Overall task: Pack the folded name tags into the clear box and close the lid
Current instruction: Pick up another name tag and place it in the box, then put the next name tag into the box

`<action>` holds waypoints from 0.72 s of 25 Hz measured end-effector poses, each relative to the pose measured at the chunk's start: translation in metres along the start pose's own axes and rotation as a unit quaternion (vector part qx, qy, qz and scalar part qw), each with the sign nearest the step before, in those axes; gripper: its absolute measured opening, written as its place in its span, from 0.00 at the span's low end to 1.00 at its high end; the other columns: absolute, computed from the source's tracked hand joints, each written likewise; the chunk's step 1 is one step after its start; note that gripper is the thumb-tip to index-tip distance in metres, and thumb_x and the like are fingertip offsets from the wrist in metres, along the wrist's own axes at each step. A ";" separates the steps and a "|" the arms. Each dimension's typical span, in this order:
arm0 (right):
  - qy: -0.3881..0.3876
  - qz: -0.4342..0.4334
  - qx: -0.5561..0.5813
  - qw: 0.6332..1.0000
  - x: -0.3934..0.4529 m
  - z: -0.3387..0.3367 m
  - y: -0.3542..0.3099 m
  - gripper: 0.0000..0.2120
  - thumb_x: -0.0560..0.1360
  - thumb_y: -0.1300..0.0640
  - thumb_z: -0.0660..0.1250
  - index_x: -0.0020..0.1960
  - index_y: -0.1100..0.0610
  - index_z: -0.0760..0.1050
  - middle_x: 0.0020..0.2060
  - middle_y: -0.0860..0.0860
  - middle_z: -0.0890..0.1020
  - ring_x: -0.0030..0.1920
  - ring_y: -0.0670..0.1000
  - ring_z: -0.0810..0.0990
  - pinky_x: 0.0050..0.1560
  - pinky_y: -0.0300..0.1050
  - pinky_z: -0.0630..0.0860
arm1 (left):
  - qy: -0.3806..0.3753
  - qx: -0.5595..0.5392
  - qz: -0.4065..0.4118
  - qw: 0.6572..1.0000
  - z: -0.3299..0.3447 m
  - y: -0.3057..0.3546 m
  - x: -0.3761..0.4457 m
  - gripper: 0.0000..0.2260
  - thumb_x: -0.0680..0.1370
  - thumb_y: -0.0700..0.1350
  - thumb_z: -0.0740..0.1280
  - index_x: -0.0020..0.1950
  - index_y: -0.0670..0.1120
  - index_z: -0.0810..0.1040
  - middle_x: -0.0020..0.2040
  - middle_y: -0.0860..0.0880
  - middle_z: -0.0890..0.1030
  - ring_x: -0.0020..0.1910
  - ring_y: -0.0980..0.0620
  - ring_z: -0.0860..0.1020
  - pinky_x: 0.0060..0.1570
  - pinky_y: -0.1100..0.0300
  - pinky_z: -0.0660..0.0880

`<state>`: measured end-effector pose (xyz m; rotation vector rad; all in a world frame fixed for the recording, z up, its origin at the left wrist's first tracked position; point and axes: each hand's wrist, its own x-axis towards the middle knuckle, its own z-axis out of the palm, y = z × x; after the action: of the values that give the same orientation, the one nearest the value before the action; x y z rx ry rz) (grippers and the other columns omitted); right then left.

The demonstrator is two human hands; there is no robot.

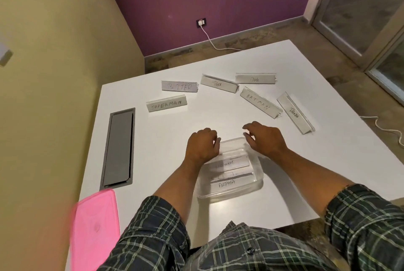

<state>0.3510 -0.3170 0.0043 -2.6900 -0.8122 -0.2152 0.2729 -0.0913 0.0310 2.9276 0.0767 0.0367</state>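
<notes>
- Clear box (231, 189) is sitting lidless on the white table (218, 117), close to the near edge, directly in front of the person.
- Inside it, tags are lying flat: one reading ELEPHANT (227, 163), one reading ALPHA (227, 184) nearer the front wall, with a further tag between them whose writing cannot be made out.
- Left hand (202, 144) is hovering over the box's far left corner, fingers curled inward and bunched together; whether they are pinching anything cannot be told.
- Right hand (265, 139) is reaching over the far right corner, fingers bent and slightly spread, fingertips pointing toward the left hand; a grip cannot be told.
- Both forearms are crossing the near table edge on either side of the box; plaid sleeves (360, 211) are ending at the elbows.
- Six folded tags are lying loose in an arc beyond the hands, well apart from the box: SUPERMAN (167, 104), a smudged tag (179, 86) with a partly legible word, TIGER (219, 84), DOG (255, 78), BATMAN (260, 102), PANDA (295, 113).
- PANDA is lying nearest the right table edge; BATMAN's end is nearly touching it.
- A bare strip of table is lying open between the arc and the hands.
- Pink lid (96, 229) is resting at the near left corner, overhanging the left edge, blurred.
- A grey recessed panel (119, 148) is running along the left side, behind the lid.
- A white cable (215, 44) is trailing from a wall socket (201, 22) across the floor beyond the far edge.
</notes>
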 end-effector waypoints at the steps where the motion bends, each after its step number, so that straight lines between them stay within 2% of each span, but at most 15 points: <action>1: -0.002 0.049 0.021 0.999 0.001 -0.002 0.006 0.11 0.77 0.50 0.68 0.59 0.48 0.79 0.48 0.47 0.83 0.40 0.56 0.85 0.39 0.48 0.78 | -0.001 -0.015 -0.004 1.000 -0.002 0.006 0.010 0.11 0.79 0.53 0.61 0.44 0.49 0.78 0.43 0.50 0.80 0.41 0.46 0.79 0.42 0.55 0.73; 6: -0.077 0.248 0.073 0.963 0.003 -0.006 0.043 0.21 0.75 0.47 0.67 0.67 0.46 0.68 0.50 0.45 0.82 0.52 0.55 0.83 0.53 0.50 0.76 | -0.028 -0.058 -0.007 0.998 -0.009 0.027 0.061 0.12 0.78 0.53 0.64 0.56 0.49 0.79 0.52 0.49 0.82 0.51 0.46 0.80 0.50 0.53 0.76; 9: -0.111 0.322 0.103 0.935 -0.001 -0.005 0.068 0.28 0.74 0.46 0.68 0.71 0.47 0.64 0.56 0.48 0.82 0.59 0.55 0.81 0.58 0.51 0.75 | -0.071 -0.062 0.002 0.996 -0.008 0.042 0.091 0.17 0.78 0.53 0.65 0.64 0.49 0.76 0.59 0.48 0.80 0.58 0.45 0.79 0.55 0.52 0.75; 12: -0.131 0.355 0.129 0.917 0.001 -0.006 0.088 0.31 0.73 0.45 0.70 0.72 0.49 0.62 0.61 0.50 0.80 0.62 0.55 0.79 0.61 0.53 0.75 | -0.132 -0.031 0.025 0.990 -0.001 0.055 0.119 0.23 0.77 0.50 0.65 0.71 0.47 0.71 0.65 0.46 0.77 0.63 0.42 0.76 0.61 0.50 0.74; 18: -0.146 0.380 0.137 0.903 0.019 -0.003 0.120 0.33 0.73 0.44 0.70 0.73 0.48 0.61 0.65 0.51 0.78 0.64 0.56 0.78 0.62 0.54 0.75 | -0.214 0.065 0.091 0.970 0.019 0.069 0.170 0.28 0.77 0.53 0.65 0.75 0.45 0.64 0.71 0.43 0.71 0.68 0.40 0.71 0.64 0.48 0.70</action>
<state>0.4340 -0.4030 -0.0195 -2.5659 0.1818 0.4589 0.4464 -0.1530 0.0303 2.9871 -0.2674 -0.5893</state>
